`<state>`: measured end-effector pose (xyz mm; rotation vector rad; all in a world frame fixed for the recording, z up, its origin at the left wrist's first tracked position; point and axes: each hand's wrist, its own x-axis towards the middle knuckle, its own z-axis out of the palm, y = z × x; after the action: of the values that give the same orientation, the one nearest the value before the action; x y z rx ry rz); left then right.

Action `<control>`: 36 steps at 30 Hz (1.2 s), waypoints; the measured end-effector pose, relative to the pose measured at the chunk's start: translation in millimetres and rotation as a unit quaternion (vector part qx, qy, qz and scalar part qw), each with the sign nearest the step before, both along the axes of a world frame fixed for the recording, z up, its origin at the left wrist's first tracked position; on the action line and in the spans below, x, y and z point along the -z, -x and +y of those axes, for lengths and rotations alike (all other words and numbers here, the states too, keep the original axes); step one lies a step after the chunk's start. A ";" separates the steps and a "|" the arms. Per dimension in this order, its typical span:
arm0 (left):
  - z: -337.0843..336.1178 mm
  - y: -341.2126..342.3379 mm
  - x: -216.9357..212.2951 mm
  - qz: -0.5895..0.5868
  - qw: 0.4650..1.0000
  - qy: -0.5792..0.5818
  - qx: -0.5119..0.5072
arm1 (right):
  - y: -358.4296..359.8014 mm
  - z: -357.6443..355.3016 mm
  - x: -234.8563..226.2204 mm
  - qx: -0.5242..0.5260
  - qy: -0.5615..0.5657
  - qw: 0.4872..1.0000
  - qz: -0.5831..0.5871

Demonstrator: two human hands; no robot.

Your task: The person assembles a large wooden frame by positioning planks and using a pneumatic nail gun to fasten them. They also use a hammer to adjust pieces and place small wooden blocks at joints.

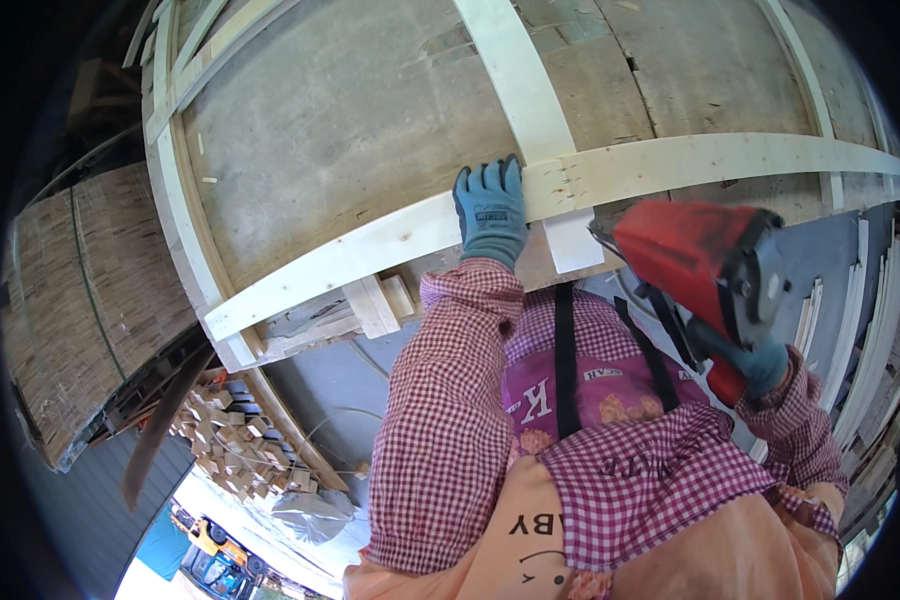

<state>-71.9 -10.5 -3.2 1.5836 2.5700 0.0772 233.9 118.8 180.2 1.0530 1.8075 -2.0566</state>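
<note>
A long pale wooden plank (360,258) lies along the near edge of a large worktable (350,130). My left hand (491,212), in a blue glove, grips this plank from above, its fingers bent over the far edge. Just to its right, a cross slat (518,75) meets the plank, and small nail marks show around the joint. My right hand (760,362), also gloved, is wrapped round the handle of a red and black nail gun (695,262). The gun's nose points left and sits apart from the plank, near a short white block (573,241) under the joint.
Another short wood piece (372,306) juts from the table's near edge. Stacked boards (95,280) and a heap of wood offcuts (235,440) stand at the left. Long strips (875,330) lean at the right. A thin hose (345,412) runs on the grey floor.
</note>
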 end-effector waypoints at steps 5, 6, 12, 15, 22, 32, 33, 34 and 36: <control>-0.7 2.7 -3.7 -0.020 1.000 0.009 -0.002 | -44.9 0.9 -6.4 -0.082 -0.149 0.985 0.005; 15.7 -0.9 -16.1 -0.067 0.997 0.024 0.011 | -54.4 -0.4 -15.5 -0.088 -0.183 0.978 -0.051; 8.8 24.0 -46.4 -0.128 0.990 0.009 0.054 | -5.6 45.0 -36.5 0.048 -0.042 0.992 -0.108; 14.6 45.1 -48.1 -0.217 0.976 -0.008 0.033 | 56.2 92.5 -56.7 -0.031 -0.033 0.997 -0.058; 29.5 46.3 -21.1 -0.146 0.974 -0.075 -0.155 | 268.4 218.4 -57.0 0.032 -0.076 0.996 0.041; 28.6 53.1 -17.5 -0.236 0.960 -0.050 -0.140 | 518.1 340.9 7.1 0.146 -0.058 0.987 -0.024; 27.3 51.3 -19.4 -0.244 0.958 -0.059 -0.141 | 524.6 339.3 8.0 0.148 -0.067 0.986 -0.038; 27.2 51.9 -19.4 -0.257 0.956 -0.036 -0.138 | 528.5 338.7 10.5 0.151 -0.076 0.984 -0.054; 28.1 57.4 -22.2 -0.251 0.958 -0.006 -0.137 | 526.6 351.9 19.4 0.121 -0.038 0.990 -0.066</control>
<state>-129.3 17.6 19.1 1.0244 2.3514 0.4566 -292.7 470.7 160.8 1.4589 1.7806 -2.0036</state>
